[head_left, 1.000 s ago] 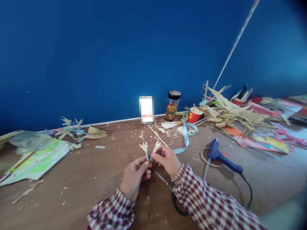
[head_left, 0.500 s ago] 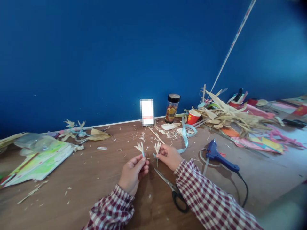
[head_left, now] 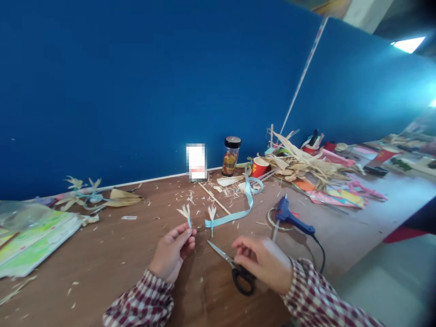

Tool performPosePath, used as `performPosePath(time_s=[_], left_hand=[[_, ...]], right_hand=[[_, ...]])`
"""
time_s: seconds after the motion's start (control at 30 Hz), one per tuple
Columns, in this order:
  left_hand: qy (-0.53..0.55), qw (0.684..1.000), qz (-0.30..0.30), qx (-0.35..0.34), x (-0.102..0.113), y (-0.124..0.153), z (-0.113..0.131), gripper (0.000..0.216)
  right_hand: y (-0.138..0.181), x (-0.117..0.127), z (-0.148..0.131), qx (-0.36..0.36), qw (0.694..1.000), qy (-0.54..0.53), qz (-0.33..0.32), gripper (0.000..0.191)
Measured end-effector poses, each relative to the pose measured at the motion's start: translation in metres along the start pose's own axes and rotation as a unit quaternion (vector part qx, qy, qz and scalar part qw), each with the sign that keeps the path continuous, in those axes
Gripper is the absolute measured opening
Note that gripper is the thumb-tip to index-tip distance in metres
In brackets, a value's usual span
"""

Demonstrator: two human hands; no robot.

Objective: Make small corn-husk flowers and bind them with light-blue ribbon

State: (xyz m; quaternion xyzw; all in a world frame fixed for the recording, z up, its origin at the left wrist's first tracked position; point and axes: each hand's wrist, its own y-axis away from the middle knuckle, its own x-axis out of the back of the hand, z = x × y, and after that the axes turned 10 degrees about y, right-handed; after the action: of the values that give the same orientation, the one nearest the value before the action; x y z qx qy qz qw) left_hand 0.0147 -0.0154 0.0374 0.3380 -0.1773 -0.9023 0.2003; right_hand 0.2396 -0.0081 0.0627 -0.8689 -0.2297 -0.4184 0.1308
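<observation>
My left hand (head_left: 173,250) pinches a small pale corn-husk flower (head_left: 185,211) by its blue-wrapped stem, holding it upright above the table. A second husk flower (head_left: 211,213) lies on the table at the end of a light blue ribbon (head_left: 235,217); whether they are joined I cannot tell. My right hand (head_left: 264,261) hovers just above the black handles of the scissors (head_left: 235,268), its fingers loosely bent and apart with nothing seen in them. The scissors lie with their blades pointing away to the left.
A blue glue gun (head_left: 293,218) with its cord lies to the right. Behind are a lidded jar (head_left: 231,156), a red paper cup (head_left: 260,167) and a heap of dry husks (head_left: 306,161). Painted paper (head_left: 44,238) lies left. Husk scraps litter the brown tabletop (head_left: 112,254).
My right hand has let go of the second husk flower, which lies on the table, and has moved back and right to the scissors. The view has turned right.
</observation>
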Motion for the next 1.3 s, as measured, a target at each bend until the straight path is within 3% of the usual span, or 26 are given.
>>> performPosePath(time_s=[0.07,0.13,0.23,0.3,0.37,0.5,0.6,0.8,1.03,1.3], left_hand=[[-0.003,1.0,0.003,0.002,0.002,0.0,0.001,0.013],[-0.011,1.0,-0.002,0.007,0.003,0.0,0.001,0.01],[-0.026,0.999,-0.025,0.013,0.001,0.002,0.001,0.006],[-0.031,0.999,-0.031,0.019,-0.001,0.004,0.0,0.003],[-0.031,0.999,-0.034,0.026,-0.002,0.004,-0.001,0.002],[-0.018,0.998,-0.053,0.029,-0.002,0.004,-0.002,0.004],[-0.012,0.998,-0.052,0.026,-0.001,0.004,-0.002,0.009],[-0.027,0.998,-0.051,0.029,0.0,0.004,-0.003,0.01],[-0.037,0.997,-0.067,0.029,0.0,0.005,-0.004,0.009],[-0.062,0.996,-0.053,0.029,-0.004,0.006,-0.002,0.012]], right_hand=[[0.013,0.012,0.014,-0.012,0.997,0.069,0.023,0.015],[0.02,0.029,0.034,-0.03,0.975,0.194,0.101,0.017],[0.026,0.056,0.072,-0.086,0.897,0.388,0.194,0.02],[0.029,0.068,0.097,-0.128,0.855,0.462,0.197,0.024],[0.032,0.073,0.117,-0.144,0.841,0.491,0.178,0.021],[0.037,0.073,0.135,-0.098,0.848,0.488,0.181,0.022],[0.039,0.076,0.135,-0.068,0.854,0.463,0.225,0.028],[0.04,0.084,0.133,-0.015,0.887,0.387,0.253,0.032],[0.04,0.102,0.117,-0.03,0.892,0.308,0.33,0.033],[0.058,0.124,0.12,-0.084,0.89,0.292,0.34,0.039]])
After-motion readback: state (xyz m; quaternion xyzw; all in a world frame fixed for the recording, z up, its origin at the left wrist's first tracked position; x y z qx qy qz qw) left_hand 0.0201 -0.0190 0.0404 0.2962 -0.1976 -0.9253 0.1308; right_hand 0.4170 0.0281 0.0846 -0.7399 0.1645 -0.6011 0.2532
